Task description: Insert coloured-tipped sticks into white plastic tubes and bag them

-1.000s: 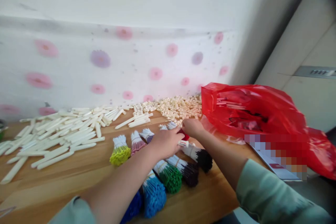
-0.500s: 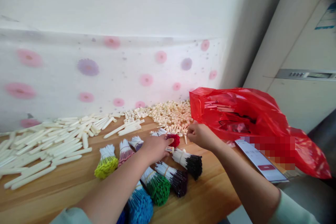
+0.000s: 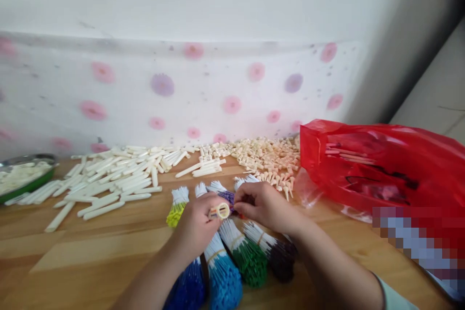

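My left hand point(image 3: 196, 225) is closed on a small cream plastic piece point(image 3: 220, 211), held end-on above the bundles. Fingertip to fingertip with it, my right hand point(image 3: 267, 208) pinches something small and reddish that I cannot make out. Beneath both hands lie bundles of thin coloured refills with white tips: yellow point(image 3: 176, 208), blue point(image 3: 223, 276), green point(image 3: 250, 259), dark purple point(image 3: 281, 256). Beyond the hands sits a heap of small cream tips point(image 3: 267, 157).
Long white plastic barrels point(image 3: 116, 181) are scattered at the left of the wooden table point(image 3: 90, 252). A green tray point(image 3: 25, 177) of white parts stands at far left. A red plastic bag point(image 3: 385, 169) fills the right. A flowered sheet covers the wall behind.
Both hands have drawn back from the cream tip heap and come together over the bundles. The left hand now shows a cream piece. The camera has swung left, revealing the green tray.
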`<action>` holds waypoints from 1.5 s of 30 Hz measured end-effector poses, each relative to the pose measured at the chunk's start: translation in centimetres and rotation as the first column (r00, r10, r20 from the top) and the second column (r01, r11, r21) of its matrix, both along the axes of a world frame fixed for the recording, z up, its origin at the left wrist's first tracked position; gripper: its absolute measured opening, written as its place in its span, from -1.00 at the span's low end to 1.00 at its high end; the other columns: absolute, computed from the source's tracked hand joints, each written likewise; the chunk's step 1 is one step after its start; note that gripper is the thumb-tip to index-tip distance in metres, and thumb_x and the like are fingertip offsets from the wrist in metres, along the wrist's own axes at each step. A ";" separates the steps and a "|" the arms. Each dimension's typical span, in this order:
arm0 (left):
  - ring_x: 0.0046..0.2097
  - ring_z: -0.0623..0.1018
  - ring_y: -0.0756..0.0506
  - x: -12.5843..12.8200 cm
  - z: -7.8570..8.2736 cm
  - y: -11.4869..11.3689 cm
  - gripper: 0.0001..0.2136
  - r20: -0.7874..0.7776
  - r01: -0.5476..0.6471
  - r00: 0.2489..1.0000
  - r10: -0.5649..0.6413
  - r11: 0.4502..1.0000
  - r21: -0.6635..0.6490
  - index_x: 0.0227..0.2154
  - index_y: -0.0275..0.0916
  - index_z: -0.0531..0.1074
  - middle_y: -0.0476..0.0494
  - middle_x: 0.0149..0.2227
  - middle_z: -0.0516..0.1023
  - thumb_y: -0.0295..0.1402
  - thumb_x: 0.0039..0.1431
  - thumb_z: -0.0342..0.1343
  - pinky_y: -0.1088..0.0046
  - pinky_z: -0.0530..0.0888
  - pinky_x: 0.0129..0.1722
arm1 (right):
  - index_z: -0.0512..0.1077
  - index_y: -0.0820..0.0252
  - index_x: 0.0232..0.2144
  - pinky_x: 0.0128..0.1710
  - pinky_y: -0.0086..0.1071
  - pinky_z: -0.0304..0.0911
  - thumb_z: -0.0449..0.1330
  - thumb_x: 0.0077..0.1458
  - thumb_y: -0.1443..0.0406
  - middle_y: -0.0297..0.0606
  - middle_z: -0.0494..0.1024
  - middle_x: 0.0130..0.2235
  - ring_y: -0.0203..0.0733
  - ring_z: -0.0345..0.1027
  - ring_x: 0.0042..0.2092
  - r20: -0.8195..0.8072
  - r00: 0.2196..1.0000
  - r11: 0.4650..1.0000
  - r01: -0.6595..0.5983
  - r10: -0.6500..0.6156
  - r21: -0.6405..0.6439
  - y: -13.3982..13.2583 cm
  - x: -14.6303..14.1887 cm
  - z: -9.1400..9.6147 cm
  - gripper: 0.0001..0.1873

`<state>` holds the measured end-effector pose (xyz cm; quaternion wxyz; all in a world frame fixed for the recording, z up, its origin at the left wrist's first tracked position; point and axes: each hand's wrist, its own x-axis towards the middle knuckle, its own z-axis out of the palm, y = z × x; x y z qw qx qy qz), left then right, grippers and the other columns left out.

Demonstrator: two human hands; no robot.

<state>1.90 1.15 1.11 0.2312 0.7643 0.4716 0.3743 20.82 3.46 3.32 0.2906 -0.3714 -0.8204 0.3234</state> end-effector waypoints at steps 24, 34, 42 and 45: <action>-0.50 0.31 0.04 -1.4 -2.9 -1.5 -0.76 0.578 0.182 0.816 0.032 0.934 -0.309 -0.50 -0.26 0.45 0.02 -0.57 0.40 -0.17 0.08 0.18 0.53 0.23 -0.50 | 0.53 0.17 -0.26 -0.32 -0.41 0.32 0.22 0.08 0.37 -0.25 0.54 -0.37 -0.28 0.40 -0.33 -0.552 0.827 0.993 -0.055 0.105 0.106 -1.6 -2.2 -2.1 -0.85; -0.38 0.46 -0.04 -1.3 -2.4 -1.5 -0.79 0.509 0.274 0.852 -0.121 0.932 -0.236 -0.45 -0.25 0.49 -0.07 -0.46 0.50 -0.19 0.11 0.16 0.46 0.38 -0.36 | 0.45 0.17 -0.38 -0.34 -0.37 0.31 0.20 0.12 0.29 -0.27 0.48 -0.42 -0.26 0.37 -0.34 -0.495 0.830 0.963 -0.183 0.259 0.198 -1.4 -1.2 -1.3 -0.93; -0.43 0.48 -0.03 -1.4 -2.2 -0.6 -0.92 0.268 0.015 0.963 -0.041 0.995 0.097 -0.47 -0.22 0.51 -0.04 -0.50 0.52 -0.37 0.09 0.17 0.48 0.38 -0.41 | 0.41 0.02 -0.16 -0.24 -0.24 0.41 0.17 0.14 0.34 -0.24 0.53 -0.32 -0.10 0.45 -0.24 -0.539 0.840 0.915 0.167 0.063 0.367 -6.8 1.4 2.2 -0.81; -0.46 0.46 -0.03 -1.1 -1.9 -0.7 -0.90 0.218 0.047 0.973 -0.072 0.992 0.118 -0.50 -0.20 0.50 -0.02 -0.53 0.51 -0.37 0.09 0.16 0.48 0.36 -0.44 | 0.41 -0.07 -0.14 -0.26 -0.29 0.45 0.17 0.14 0.29 -0.29 0.57 -0.33 -0.13 0.47 -0.26 -0.511 0.854 0.940 0.090 0.098 0.330 -7.6 0.6 2.7 -0.78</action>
